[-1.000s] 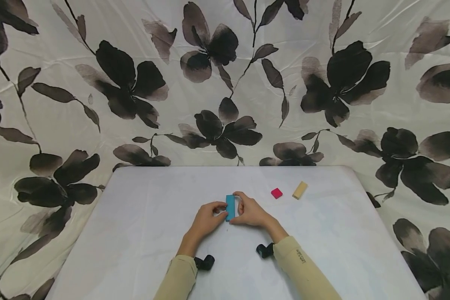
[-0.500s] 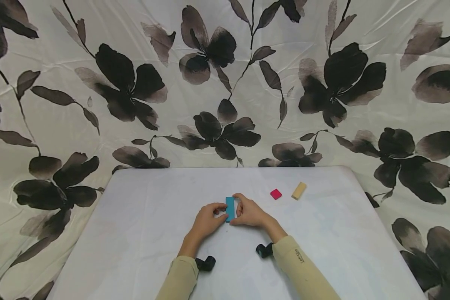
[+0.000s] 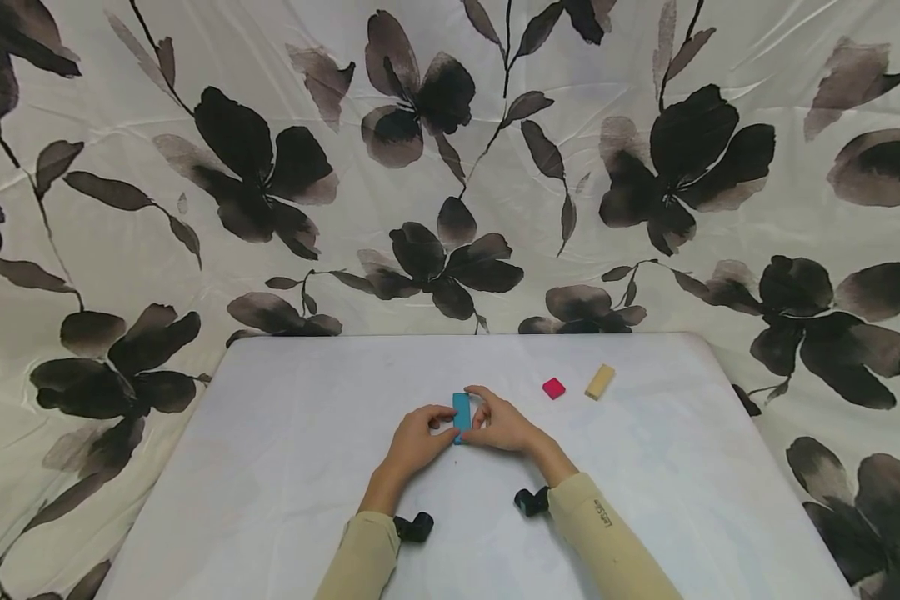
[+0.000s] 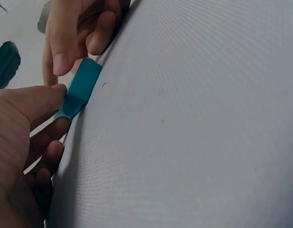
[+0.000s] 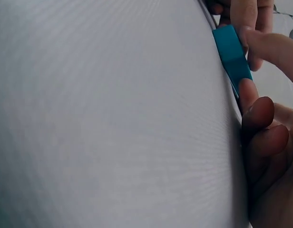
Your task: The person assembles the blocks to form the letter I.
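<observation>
Quietly, a white tabletop [image 3: 307, 433] with rounded far corners is filling the lower part of the head view, its surface showing a fine weave in both wrist views and a small dark mark near the hands. Behind it, a pale, slightly creased cloth [image 3: 555, 50] is hanging and spreading to both sides, carrying large black and brownish-grey flowers, leaves and thin stems; a soft sheen is showing on its folds.

Near the middle of the table, a blue block [image 3: 461, 417] is lying between the two hands, its long side pointing away from the person. On its left side, the left hand [image 3: 414, 443] is pinching it with thumb and index fingertip, the gap between them staying small and the other fingers curling in beneath. Opposite, the right hand [image 3: 504, 425] is bending wider around the block, its index fingertip touching near the far end and its thumb near the close end, the remaining fingers folding inward.

Beyond the right hand, a small red block [image 3: 553, 388] and a longer yellow block [image 3: 599, 382] are resting near each other, apart. Tan sleeves [image 3: 611, 533] are covering both forearms, and black devices [image 3: 420, 527] are sitting at the wrists.
</observation>
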Demonstrator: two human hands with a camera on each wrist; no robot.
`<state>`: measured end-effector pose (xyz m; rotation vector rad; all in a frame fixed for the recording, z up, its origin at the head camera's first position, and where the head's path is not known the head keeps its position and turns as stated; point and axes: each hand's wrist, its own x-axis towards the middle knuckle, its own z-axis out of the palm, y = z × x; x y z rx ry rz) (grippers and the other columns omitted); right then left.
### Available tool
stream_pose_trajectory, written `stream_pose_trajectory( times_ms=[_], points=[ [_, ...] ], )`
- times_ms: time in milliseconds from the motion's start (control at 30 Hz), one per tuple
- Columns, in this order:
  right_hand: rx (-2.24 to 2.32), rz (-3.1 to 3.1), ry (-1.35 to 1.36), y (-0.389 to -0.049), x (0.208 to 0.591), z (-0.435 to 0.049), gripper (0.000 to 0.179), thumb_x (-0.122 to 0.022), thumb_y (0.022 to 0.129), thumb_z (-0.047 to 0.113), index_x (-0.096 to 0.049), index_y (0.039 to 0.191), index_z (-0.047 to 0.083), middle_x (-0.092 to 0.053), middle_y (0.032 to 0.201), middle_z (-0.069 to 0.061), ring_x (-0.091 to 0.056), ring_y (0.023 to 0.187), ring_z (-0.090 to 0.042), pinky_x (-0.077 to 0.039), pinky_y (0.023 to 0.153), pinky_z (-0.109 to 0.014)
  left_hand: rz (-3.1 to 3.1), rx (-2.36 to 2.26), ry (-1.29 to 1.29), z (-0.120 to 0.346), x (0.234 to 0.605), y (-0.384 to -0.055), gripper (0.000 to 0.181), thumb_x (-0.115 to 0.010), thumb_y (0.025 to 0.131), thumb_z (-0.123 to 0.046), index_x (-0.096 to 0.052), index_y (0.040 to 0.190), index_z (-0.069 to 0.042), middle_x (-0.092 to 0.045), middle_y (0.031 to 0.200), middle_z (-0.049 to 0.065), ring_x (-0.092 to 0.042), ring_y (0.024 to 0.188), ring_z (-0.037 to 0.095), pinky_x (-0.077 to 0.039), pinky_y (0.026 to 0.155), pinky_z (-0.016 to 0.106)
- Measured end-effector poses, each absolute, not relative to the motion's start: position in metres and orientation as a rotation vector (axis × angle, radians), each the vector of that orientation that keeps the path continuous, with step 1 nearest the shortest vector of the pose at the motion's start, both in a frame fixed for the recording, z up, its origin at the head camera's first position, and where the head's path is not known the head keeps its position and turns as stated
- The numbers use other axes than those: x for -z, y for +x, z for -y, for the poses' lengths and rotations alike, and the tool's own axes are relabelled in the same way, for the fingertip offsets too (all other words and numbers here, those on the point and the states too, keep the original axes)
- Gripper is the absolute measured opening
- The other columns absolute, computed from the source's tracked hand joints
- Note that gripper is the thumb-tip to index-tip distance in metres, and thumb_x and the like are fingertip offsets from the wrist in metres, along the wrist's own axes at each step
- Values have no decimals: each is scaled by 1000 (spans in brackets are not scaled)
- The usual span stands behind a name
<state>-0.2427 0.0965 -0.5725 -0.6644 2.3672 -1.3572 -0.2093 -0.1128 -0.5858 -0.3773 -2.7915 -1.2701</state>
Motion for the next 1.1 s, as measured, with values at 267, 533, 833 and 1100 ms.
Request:
stream_pose_trajectory(
  times_ms=[267, 533, 833, 1100],
  points=[
    [1364, -2392, -693, -241, 576, -95, 58, -72, 88, 23, -46, 139, 12, -62, 78, 1, -49, 58, -10, -40, 56, -26, 2779, 1279, -386, 114, 587, -207, 31, -76, 86, -27, -71, 115, -15, -67, 104, -6, -56, 87, 11, -46, 77, 34],
    [1370, -2402, -680, -243, 578, -96, 57, -73, 88, 24, -48, 138, 12, -62, 77, 3, -48, 56, -10, -40, 55, -26, 2781, 1271, -394, 113, 589, -210, 33, -76, 86, -27, -70, 116, -15, -67, 104, -6, -55, 86, 11, -46, 77, 33],
    [1430, -2340, -639, -244, 575, -100, 55, -73, 89, 21, -49, 137, 11, -63, 79, -1, -52, 59, -13, -43, 58, -27, 2783, 1267, -397, 110, 583, -215, 27, -76, 86, -27, -72, 110, -16, -62, 89, -5, -50, 75, 12, -42, 66, 31],
    [1527, -2330, -547, -245, 562, -114, 49, -71, 90, 18, -53, 133, 4, -61, 82, -4, -53, 60, -15, -45, 57, -27, 2814, 1263, -348, 110, 582, -216, 27, -76, 86, -28, -73, 111, -18, -60, 88, -6, -49, 75, 13, -42, 66, 31]
  ],
)
